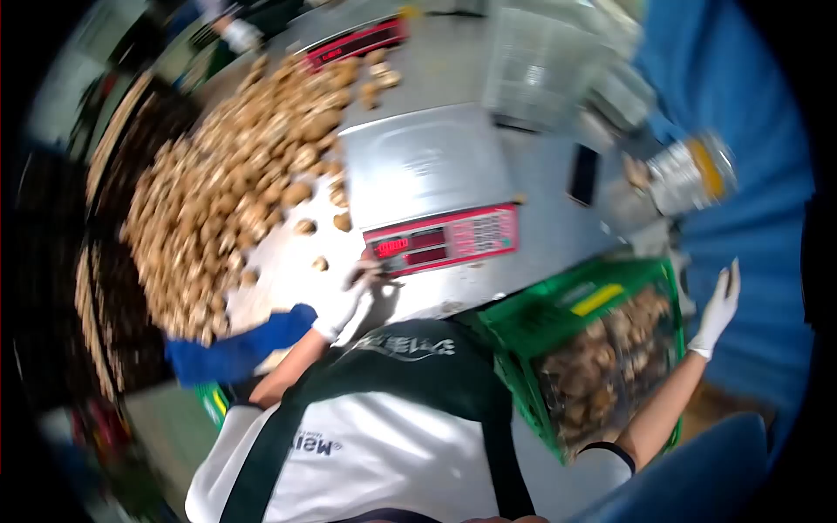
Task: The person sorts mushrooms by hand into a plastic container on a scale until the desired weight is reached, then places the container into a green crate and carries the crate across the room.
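Observation:
My left hand point(349, 301), in a white glove, is at the front left corner of a scale point(425, 166) with a red display panel. Its fingers are blurred, and whether they hold anything is unclear. A large heap of mushrooms point(235, 192) lies on the table to the left of the scale, with a few loose ones near my left hand. Off to the right, my right hand point(719, 307), also gloved, is stretched out with fingers extended and nothing in it. Between my body and that hand stands a green crate point(532, 370) holding mushrooms in clear bags.
A dark phone point(582, 174) lies right of the scale, near a clear jar point(689, 176) with a yellow band. Clear plastic bins point(540, 65) stand behind. Another person's gloved hand point(241, 37) is near a second scale point(357, 44). Blue cloth point(231, 347) hangs at the left front edge.

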A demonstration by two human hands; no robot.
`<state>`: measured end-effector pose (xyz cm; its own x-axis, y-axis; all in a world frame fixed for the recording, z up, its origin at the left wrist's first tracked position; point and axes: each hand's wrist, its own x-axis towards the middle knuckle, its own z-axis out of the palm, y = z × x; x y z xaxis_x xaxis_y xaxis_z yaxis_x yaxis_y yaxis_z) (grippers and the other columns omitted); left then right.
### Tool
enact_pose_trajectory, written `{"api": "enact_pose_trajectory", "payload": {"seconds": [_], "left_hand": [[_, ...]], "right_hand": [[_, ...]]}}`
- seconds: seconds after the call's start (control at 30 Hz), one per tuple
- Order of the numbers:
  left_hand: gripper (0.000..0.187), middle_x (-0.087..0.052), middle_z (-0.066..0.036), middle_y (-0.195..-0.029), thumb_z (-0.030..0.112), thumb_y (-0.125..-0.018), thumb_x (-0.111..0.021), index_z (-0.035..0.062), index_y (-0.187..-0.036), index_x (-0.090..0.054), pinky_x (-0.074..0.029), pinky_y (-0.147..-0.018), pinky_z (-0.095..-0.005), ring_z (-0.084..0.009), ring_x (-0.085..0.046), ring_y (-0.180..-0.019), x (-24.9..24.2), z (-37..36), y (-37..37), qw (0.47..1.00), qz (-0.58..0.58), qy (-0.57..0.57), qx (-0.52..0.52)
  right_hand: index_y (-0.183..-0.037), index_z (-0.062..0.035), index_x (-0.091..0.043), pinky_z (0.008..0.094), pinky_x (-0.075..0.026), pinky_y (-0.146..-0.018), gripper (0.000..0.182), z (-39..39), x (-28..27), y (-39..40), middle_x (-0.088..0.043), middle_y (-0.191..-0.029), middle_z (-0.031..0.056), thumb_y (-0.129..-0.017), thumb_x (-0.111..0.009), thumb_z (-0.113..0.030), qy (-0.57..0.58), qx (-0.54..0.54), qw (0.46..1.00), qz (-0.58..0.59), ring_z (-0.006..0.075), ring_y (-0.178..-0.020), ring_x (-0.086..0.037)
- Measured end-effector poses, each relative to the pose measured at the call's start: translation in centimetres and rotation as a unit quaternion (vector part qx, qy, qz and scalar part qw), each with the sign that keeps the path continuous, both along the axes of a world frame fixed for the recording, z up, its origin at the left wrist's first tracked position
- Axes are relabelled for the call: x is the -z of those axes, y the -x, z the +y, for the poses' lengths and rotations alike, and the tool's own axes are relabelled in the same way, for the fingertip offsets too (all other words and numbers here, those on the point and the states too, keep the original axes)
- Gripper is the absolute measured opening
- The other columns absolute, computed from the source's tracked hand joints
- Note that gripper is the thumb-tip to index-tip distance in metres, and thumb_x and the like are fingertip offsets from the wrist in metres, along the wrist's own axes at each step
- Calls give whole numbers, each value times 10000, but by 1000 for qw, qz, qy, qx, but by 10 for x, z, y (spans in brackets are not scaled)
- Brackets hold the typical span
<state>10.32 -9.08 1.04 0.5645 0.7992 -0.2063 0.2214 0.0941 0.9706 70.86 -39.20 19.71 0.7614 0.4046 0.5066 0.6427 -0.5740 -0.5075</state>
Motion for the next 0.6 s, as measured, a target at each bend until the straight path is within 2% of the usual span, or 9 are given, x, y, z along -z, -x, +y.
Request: {"api": "enact_pose_trajectory", "payload": {"seconds": [0.03, 0.13, 0.17, 0.23, 0.3, 0.4, 0.43, 0.47, 0.6], "left_hand": [[190, -644, -78, -1061, 124, -1008, -526, 48, -1171, -587, -490, -904, -301, -173, -619, -998, -15, -12, -3, 998, -42, 51, 22], [219, -664, -120, -1067, 129, -970, -575, 19, -1157, -604, -520, -876, -318, -196, -647, -977, -28, -36, 12, 987, 139, -48, 58], [225, -670, -120, -1064, 125, -963, -584, 12, -1157, -606, -519, -886, -321, -196, -648, -988, -29, -43, 20, 977, 185, -87, 65], [251, -672, -127, -1043, 101, -955, -595, -1, -1183, -587, -526, -869, -313, -200, -662, -947, -29, -56, 33, 983, 183, -24, -2], [250, -670, -133, -1042, 83, -956, -589, -6, -1190, -579, -530, -853, -305, -198, -666, -915, -21, -73, 50, 985, 147, 27, -91], [234, -671, -131, -1065, 50, -957, -581, -11, -1183, -583, -523, -846, -289, -179, -656, -907, -17, -84, 70, 974, 134, 49, -175], [222, -672, -129, -1070, 54, -958, -580, -9, -1171, -592, -520, -851, -286, -179, -655, -917, -8, -90, 78, 970, 127, 27, -207], [201, -672, -134, -1094, 66, -957, -580, -4, -1143, -609, -517, -864, -296, -201, -662, -952, -12, -91, 82, 962, 146, 40, -228], [230, -634, -153, -1033, 97, -900, -634, 12, -1113, -622, -503, -880, -360, -314, -632, -980, -7, -80, 93, 949, 180, -59, -252]], "right_hand": [[-1344, 14, -555, 310, -405, -1055, 362, 75, -21, 13, -576, -1358, 145, -1025, -498, -148, -25, -121, 992, -4, 224, -1228, -545], [-1345, 2, -554, 325, -377, -1079, 350, 243, -54, 44, -571, -1374, 123, -1037, -452, -128, 40, -310, 941, -131, 234, -1257, -536], [-1354, 1, -544, 330, -364, -1087, 363, 285, -56, 60, -564, -1378, 136, -1039, -449, -153, 29, -338, 927, -158, 255, -1274, -520], [-1361, -7, -535, 345, -366, -1076, 398, 364, -37, 30, -537, -1394, 181, -1034, -461, -222, 34, -356, 899, -254, 321, -1300, -490], [-1325, -18, -569, 347, -385, -1055, 374, 417, 0, -9, -575, -1354, 182, -1021, -480, -218, 126, -320, 908, -240, 320, -1285, -509], [-1255, -17, -624, 351, -414, -1028, 341, 442, 0, -21, -629, -1277, 176, -1003, -514, -219, 174, -281, 935, -131, 313, -1235, -555], [-1202, -9, -659, 343, -439, -1000, 312, 459, 8, -71, -661, -1221, 166, -992, -534, -203, 166, -361, 902, -166, 306, -1174, -596], [-1193, 2, -664, 328, -442, -996, 303, 461, 4, -69, -660, -1225, 164, -983, -550, -185, 202, -356, 895, -177, 287, -1162, -605], [-1228, 10, -650, 293, -405, -1040, 305, 474, 7, -112, -648, -1253, 95, -986, -533, -133, 123, -413, 873, 227, 182, -1173, -579]]}}
